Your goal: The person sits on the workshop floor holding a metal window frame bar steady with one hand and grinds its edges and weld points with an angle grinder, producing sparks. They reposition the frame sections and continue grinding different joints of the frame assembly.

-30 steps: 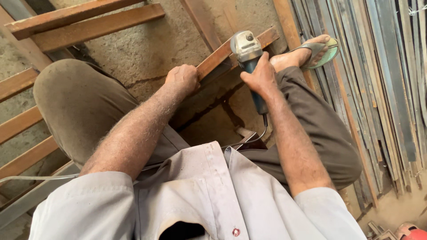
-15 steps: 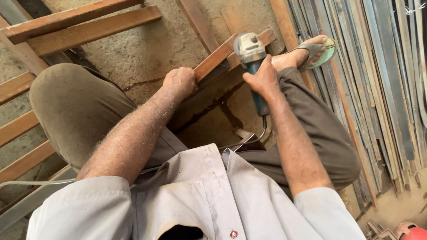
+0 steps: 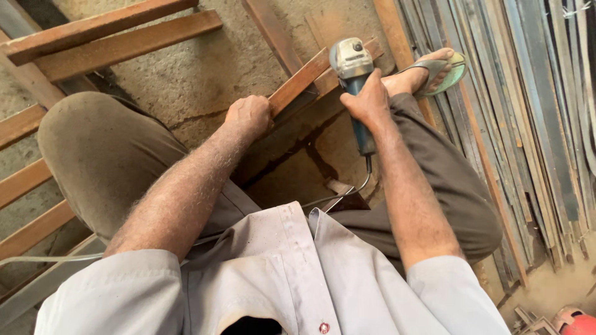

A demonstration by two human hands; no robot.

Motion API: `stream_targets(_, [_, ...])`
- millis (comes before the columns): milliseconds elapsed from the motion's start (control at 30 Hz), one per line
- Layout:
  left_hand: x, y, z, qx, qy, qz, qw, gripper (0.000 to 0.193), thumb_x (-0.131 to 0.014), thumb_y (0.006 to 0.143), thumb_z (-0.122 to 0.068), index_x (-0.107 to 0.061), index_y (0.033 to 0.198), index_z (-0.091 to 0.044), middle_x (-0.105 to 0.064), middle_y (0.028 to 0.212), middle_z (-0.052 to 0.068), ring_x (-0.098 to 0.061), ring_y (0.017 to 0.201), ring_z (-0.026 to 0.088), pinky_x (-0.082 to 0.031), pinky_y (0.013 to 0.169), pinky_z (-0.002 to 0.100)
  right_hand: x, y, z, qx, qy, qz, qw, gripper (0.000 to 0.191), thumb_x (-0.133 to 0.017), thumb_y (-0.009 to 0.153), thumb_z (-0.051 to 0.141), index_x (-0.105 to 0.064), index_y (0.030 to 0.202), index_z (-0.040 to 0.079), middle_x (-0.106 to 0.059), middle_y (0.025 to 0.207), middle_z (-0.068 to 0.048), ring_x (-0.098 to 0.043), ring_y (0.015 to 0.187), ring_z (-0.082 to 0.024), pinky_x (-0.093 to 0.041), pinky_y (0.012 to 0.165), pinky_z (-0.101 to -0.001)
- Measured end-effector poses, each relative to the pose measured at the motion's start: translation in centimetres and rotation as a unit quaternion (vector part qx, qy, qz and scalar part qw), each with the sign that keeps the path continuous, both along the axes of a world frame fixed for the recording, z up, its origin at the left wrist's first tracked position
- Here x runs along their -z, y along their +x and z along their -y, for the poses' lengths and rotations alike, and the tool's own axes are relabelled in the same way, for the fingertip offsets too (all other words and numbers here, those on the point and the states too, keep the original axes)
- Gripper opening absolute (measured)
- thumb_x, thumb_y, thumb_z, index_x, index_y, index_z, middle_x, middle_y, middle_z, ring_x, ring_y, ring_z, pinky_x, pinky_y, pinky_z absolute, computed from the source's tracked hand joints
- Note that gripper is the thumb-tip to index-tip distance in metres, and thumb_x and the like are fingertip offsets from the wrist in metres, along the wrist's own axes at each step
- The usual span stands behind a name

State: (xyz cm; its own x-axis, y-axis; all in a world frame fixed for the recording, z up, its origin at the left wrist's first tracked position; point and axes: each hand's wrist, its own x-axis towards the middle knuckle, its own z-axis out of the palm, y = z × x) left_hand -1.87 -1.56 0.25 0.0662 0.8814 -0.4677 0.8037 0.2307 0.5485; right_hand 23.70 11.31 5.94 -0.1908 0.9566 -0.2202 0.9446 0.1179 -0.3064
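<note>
My right hand (image 3: 367, 99) is wrapped tight around the blue angle grinder (image 3: 354, 80), its grey head just beyond my knuckles. My left hand (image 3: 248, 116) grips the rusty angle bar (image 3: 298, 84), which runs between both hands.

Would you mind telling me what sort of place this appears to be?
Probably a metal fabrication workshop: an angle grinder in the right hand, a rusty steel bar under the left hand, stacked metal strips.
</note>
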Motion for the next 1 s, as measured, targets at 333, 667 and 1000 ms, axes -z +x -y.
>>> stream_targets(333, [0.9,0.2,0.1,-0.013,0.028,0.010,0.999,0.021,-0.079,0.078,-0.023,-0.078,0.092,-0.008,-0.075,0.097,0.017,-0.071,0.098,0.035,-0.056,0.088,0.044,-0.3,-1.9,-0.6,-0.004,-0.002,0.007,1.000,0.105,-0.080,0.071,0.031,-0.024,0.146,-0.017,-0.064,0.117,-0.036,-0.065,0.112,-0.047,-0.053,0.096,-0.0495])
stream_targets(667, [1.9,0.2,0.1,-0.001,0.037,0.009,0.999,0.016,-0.076,0.081,-0.020,-0.079,0.092,-0.009,-0.075,0.100,0.018,-0.071,0.101,0.035,-0.057,0.088,0.045,-0.1,-2.9,3.5,-0.060,-0.041,0.009,0.997,0.087,-0.081,0.071,0.029,-0.038,0.137,-0.007,-0.067,0.113,-0.033,-0.065,0.107,-0.049,-0.052,0.091,-0.0531])
stream_targets(1000, [1.5,0.3,-0.1,0.003,0.026,-0.001,1.000,0.018,-0.078,0.079,-0.023,-0.079,0.092,-0.009,-0.075,0.099,0.018,-0.071,0.099,0.036,-0.057,0.087,0.045,-0.7,-2.1,-1.8,-0.027,0.019,-0.004,0.999,0.090,-0.081,0.071,0.030,-0.035,0.134,-0.015,-0.066,0.110,-0.036,-0.066,0.106,-0.049,-0.053,0.093,-0.0500])
